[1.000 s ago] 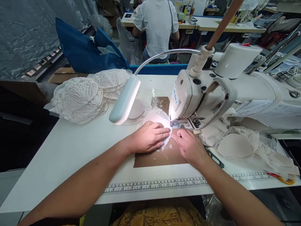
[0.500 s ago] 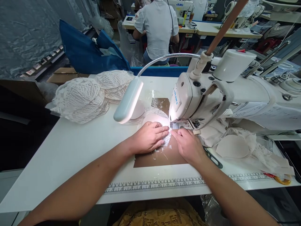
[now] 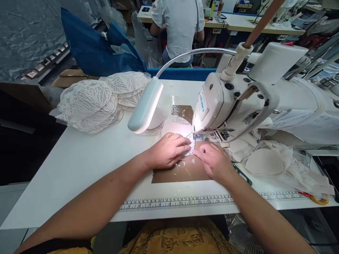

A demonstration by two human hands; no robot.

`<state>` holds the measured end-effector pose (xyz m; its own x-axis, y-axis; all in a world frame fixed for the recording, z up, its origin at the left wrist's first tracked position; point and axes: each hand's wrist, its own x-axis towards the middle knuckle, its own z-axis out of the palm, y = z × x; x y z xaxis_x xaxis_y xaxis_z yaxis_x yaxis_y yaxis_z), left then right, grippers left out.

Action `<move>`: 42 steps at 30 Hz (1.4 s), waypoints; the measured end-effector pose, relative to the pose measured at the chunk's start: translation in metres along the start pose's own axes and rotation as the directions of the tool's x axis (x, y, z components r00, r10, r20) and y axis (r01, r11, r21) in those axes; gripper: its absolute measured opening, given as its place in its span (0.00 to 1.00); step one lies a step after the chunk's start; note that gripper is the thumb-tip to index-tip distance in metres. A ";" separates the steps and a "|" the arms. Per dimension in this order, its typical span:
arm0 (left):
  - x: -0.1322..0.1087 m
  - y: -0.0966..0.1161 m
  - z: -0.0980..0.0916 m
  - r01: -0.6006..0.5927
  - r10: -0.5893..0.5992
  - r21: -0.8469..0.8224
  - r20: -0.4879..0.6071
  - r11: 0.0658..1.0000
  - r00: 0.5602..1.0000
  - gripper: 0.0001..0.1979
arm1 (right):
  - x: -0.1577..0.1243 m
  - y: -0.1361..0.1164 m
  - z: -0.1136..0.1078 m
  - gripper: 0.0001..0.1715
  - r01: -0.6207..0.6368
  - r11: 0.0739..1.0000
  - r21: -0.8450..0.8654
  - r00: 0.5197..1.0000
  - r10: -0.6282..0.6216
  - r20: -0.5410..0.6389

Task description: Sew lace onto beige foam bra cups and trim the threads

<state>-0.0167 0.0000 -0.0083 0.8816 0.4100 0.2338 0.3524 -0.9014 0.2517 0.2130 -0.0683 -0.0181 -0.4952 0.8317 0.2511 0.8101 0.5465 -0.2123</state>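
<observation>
Both hands rest palm down on the desk (image 3: 79, 169) in front of the sewing machine (image 3: 238, 102), forearms reaching in from the near edge and converging toward the needle. The left hand (image 3: 169, 150) lies flat with fingers stretched out and held together, pressing on the lace piece (image 3: 191, 147), its fingertips pointing right toward the presser foot. The right hand (image 3: 214, 162) sits just beside it with knuckles raised and fingers curled, the fingertips down at the lace's right edge; whether thumb and finger pinch the lace or only press it cannot be told. The lace piece lies between the two hands, directly under the machine head, on a brown sheet (image 3: 182, 171) at the middle of the desk, with a pale padded cup (image 3: 176, 127) just behind the left hand. A gooseneck lamp (image 3: 145, 106) hangs over the spot. A stack of lace cups (image 3: 90, 104) sits near the far left corner, another cup (image 3: 265, 161) lies toward the right edge, and a printed ruler (image 3: 180, 203) runs along the near edge. Beyond the desk, a person in a white shirt (image 3: 180, 24) sits facing away.
</observation>
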 end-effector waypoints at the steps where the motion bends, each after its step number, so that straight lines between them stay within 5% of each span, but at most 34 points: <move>1: 0.000 0.000 0.000 -0.005 0.005 -0.005 0.002 1.000 1.000 0.17 | -0.001 0.001 0.000 0.22 0.014 1.000 0.010 1.000 -0.014 0.004; 26: 0.001 0.002 0.001 -0.056 0.058 -0.046 0.047 0.997 0.997 0.17 | 0.001 0.000 -0.001 0.23 -0.009 0.983 0.181 0.996 0.025 -0.089; 42: 0.011 0.000 0.003 0.045 -0.048 0.047 0.058 0.998 0.997 0.18 | 0.000 -0.005 0.002 0.20 0.070 0.996 -0.059 0.990 -0.077 -0.117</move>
<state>-0.0063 0.0038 -0.0087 0.8806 0.4437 0.1662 0.4060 -0.8875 0.2180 0.2081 -0.0709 -0.0192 -0.5160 0.7700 0.3752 0.7905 0.5968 -0.1376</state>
